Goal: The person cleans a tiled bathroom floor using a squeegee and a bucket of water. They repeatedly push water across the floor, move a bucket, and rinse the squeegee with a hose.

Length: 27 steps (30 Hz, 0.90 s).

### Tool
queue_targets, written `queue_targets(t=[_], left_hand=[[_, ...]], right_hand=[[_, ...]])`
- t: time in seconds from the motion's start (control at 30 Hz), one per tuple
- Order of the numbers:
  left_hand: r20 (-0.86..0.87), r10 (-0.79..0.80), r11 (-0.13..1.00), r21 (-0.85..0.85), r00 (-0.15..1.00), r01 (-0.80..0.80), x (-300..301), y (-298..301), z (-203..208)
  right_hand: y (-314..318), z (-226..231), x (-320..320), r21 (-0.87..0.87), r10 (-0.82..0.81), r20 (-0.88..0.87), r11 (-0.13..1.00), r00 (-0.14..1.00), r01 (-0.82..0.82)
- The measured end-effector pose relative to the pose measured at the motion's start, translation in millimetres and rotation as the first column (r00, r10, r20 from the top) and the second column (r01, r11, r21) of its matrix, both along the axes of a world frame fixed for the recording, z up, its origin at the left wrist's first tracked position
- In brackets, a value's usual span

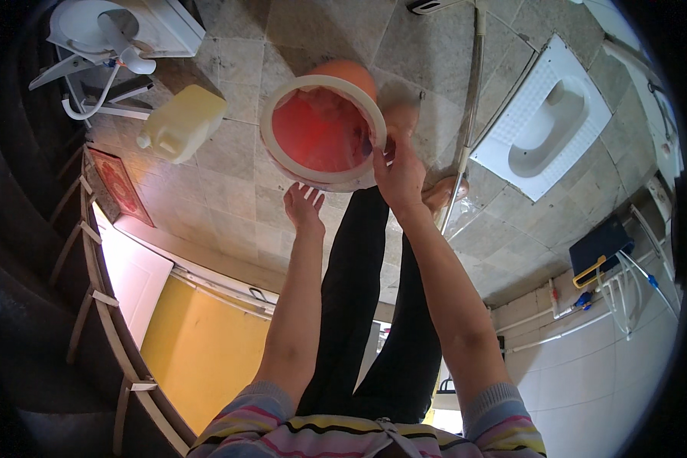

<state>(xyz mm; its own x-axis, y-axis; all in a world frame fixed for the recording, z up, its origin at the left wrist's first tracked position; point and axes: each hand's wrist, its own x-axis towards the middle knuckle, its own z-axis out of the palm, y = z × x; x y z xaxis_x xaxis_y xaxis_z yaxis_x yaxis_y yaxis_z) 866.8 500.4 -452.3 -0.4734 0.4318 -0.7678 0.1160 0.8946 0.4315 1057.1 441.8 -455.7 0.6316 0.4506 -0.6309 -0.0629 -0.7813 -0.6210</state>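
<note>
A round bucket [267, 133] with a thick whitish rim and a red-pink inside is in front of me, its mouth turned up toward me. What lies in the bottom is hazy, and I cannot make it out. My right hand [399, 174] is closed on the rim at its right side, fingers partly hidden behind the edge. Below the near left part of the rim is my left hand [306, 208], its fingers apart and their tips at the bucket's outer wall. Past the bucket's far edge shows a rounded orange thing [349, 72].
A pale yellow jug [183, 124] lies on the grey tiled floor [233, 164], left of the bucket. A white squat toilet [504, 145] is set in the floor at right, beside a long pole [472, 99]. A white washbasin [168, 30] stands far left; a red mat [120, 187] is below it.
</note>
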Motion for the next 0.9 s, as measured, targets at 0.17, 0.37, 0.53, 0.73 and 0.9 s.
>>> queue_targets(t=[0.17,0.37,0.53,0.73,0.9], left_hand=[[-0.047,-0.138,0.988,-0.076,0.989,0.134,-10.0,10.2,-13.0],[-0.188,-0.167,0.981,-0.126,0.968,0.145,-11.6,14.3,-17.8],[-0.193,-0.095,0.985,-0.161,0.977,0.064,-12.6,16.6,-16.4],[-0.258,-0.186,0.977,-0.147,0.948,0.152,-37.0,45.0,-20.8],[-0.556,-0.688,0.463,0.159,0.466,0.872,8.3,111.4,6.1]], right_hand=[[6.6,7.4,6.9,0.080,-0.081,0.002,0.994,0.997,0.080],[-4.1,-32.3,14.0,0.209,0.020,0.037,0.977,0.999,-0.027],[0.8,-47.9,30.4,0.074,-0.149,0.057,0.987,0.987,0.144],[2.0,-35.2,34.1,-0.065,-0.232,0.273,0.964,0.934,0.259],[-6.4,3.7,8.0,0.138,-0.337,-0.073,0.929,0.939,0.344]])
